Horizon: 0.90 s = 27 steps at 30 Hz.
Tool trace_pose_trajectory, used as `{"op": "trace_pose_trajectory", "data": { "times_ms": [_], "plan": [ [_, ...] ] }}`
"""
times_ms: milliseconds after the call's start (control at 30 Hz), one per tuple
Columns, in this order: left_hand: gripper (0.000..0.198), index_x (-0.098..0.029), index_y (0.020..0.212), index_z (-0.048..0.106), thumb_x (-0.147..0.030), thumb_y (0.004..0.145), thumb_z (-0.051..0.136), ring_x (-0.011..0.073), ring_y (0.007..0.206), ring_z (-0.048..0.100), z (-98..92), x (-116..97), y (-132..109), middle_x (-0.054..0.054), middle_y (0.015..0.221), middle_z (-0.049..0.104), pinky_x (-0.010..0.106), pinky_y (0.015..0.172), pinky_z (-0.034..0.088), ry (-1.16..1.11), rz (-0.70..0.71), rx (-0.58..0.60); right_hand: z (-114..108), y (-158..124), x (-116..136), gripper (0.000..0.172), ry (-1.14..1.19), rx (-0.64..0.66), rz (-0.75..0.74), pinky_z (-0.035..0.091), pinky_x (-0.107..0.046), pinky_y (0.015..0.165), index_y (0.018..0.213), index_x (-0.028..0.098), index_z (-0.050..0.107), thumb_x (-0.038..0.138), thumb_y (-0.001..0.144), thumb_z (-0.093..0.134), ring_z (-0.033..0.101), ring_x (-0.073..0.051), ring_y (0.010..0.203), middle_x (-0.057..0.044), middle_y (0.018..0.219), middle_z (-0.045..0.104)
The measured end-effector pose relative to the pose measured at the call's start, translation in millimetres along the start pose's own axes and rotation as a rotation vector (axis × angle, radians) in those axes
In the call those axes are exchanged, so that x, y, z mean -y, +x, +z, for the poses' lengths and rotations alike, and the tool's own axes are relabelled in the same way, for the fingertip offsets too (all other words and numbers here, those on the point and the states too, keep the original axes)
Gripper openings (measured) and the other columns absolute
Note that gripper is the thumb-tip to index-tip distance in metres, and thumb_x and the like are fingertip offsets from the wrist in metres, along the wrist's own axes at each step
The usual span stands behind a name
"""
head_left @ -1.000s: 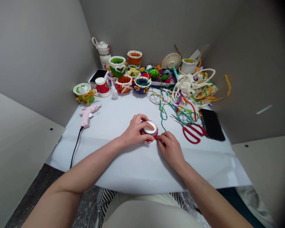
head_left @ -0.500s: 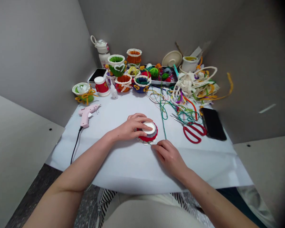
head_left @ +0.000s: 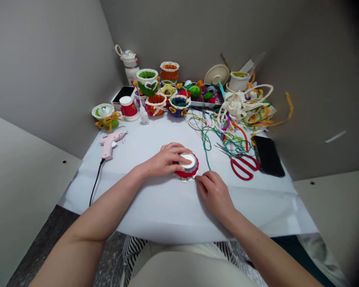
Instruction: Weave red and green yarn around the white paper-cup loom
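Left of the scissors (head_left: 245, 166) on a smooth white table (head_left: 155, 215), our right hand (head_left: 215, 190) is pinching while our left hand (head_left: 169, 160), fingers half-spread, is clasping an upturned cup (head_left: 186, 161); red yarn (head_left: 188, 174) is already ringing it, rim tabs (head_left: 184, 180) are lying bare, thin green yarn (head_left: 208, 161) is trailing toward the pinch.

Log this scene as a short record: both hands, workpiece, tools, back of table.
Left hand: fingers resting over the workpiece
Right hand: fingertips pinching green yarn beside the workpiece's edge
Workpiece: red and gray, round white face upward
Tools: pink glue gun at left, red-handled scissors at right
Back: decorated cups, including a green one; tray of yarn balls
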<state>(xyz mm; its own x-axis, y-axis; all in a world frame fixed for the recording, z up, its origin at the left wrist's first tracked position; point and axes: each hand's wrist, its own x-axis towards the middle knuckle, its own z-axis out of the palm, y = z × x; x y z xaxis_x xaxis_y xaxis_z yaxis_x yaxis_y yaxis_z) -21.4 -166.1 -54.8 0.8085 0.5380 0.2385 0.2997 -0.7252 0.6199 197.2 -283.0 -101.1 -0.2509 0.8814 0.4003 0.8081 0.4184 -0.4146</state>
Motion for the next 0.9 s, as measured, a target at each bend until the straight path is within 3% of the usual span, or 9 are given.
{"op": "trace_pose_trajectory", "data": {
  "times_ms": [333,400,500,567,700,900],
  "plan": [
    [0.023,-0.029,0.108,0.069,-0.032,0.089,0.058,0.0232,0.128,0.042,3.0,-1.9,-0.8,0.005,0.134,0.057,0.047,0.108,0.027,-0.009,-0.003,-0.014,4.0,14.3,-11.9,0.017,0.115,-0.054,0.119,0.047,-0.032,0.071,0.091,0.019,0.066,0.013,0.09,0.05,0.056,-0.019,0.078,-0.005,0.082,0.058],
    [0.025,-0.026,0.106,0.07,-0.037,0.084,0.063,0.0242,0.127,0.042,10.0,-5.5,-1.2,0.007,0.135,0.054,0.046,0.108,0.028,-0.009,-0.035,-0.069,4.0,13.4,-12.5,0.017,0.12,-0.04,0.113,0.047,-0.032,0.071,0.091,0.018,0.067,0.014,0.09,0.05,0.056,-0.019,0.078,-0.005,0.082,0.058],
    [0.042,-0.023,0.102,0.07,-0.049,0.069,0.076,0.0274,0.125,0.042,21.8,-11.7,-0.1,0.011,0.129,0.05,0.045,0.107,0.031,-0.012,-0.133,-0.195,3.7,12.4,-12.8,0.017,0.12,-0.024,0.098,0.047,-0.033,0.07,0.091,0.019,0.067,0.014,0.09,0.051,0.056,-0.019,0.078,-0.006,0.083,0.058],
    [0.042,-0.023,0.101,0.07,-0.049,0.069,0.076,0.0263,0.12,0.045,25.1,-14.6,1.4,0.011,0.122,0.052,0.043,0.105,0.034,-0.01,-0.174,-0.236,2.4,12.1,-12.4,0.017,0.136,-0.024,0.084,0.048,-0.033,0.07,0.092,0.019,0.067,0.015,0.091,0.05,0.057,-0.019,0.078,-0.006,0.084,0.058],
    [0.027,-0.024,0.103,0.069,-0.039,0.08,0.067,0.0247,0.119,0.046,14.2,-13.6,3.5,0.008,0.123,0.058,0.044,0.104,0.033,-0.001,-0.12,-0.17,-4.5,9.3,-9.6,0.02,0.224,0.004,0.046,0.05,-0.033,0.073,0.102,0.021,0.065,0.017,0.094,0.048,0.059,-0.02,0.082,-0.007,0.088,0.061],
    [0.026,-0.029,0.111,0.069,-0.031,0.086,0.061,0.0244,0.129,0.039,-2.8,-2.1,1.5,0.004,0.133,0.058,0.048,0.109,0.026,-0.056,-0.006,0.012,-10.0,-3.8,-8.9,0.023,0.184,0.059,-0.112,0.05,-0.034,0.074,0.106,0.02,0.064,0.013,0.095,0.045,0.056,-0.02,0.086,-0.009,0.092,0.061]
  ]
}}
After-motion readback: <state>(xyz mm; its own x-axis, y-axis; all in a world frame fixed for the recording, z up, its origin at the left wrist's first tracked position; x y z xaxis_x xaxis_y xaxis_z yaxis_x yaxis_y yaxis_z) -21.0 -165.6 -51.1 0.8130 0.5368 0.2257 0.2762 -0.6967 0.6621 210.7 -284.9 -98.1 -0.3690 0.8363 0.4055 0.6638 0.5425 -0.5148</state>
